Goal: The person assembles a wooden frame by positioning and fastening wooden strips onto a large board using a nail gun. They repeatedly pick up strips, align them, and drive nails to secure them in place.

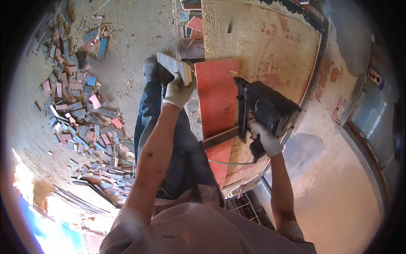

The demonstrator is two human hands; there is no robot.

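I have the left hand (179, 92) pinching wood pieces (172, 67) past the left edge of the desk (270, 46); the right hand (267, 140) wraps the nail gun (270, 106) above it, likely to keep it steady.

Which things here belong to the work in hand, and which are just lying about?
Likely in use:
black power tool, in the right hand
pale wooden pieces, in the left hand
large red board

Apparently lying about:
scattered offcuts on the floor
long thin strips

Pale slats (173, 67) and black nailer (271, 105) flank red board (216, 98).
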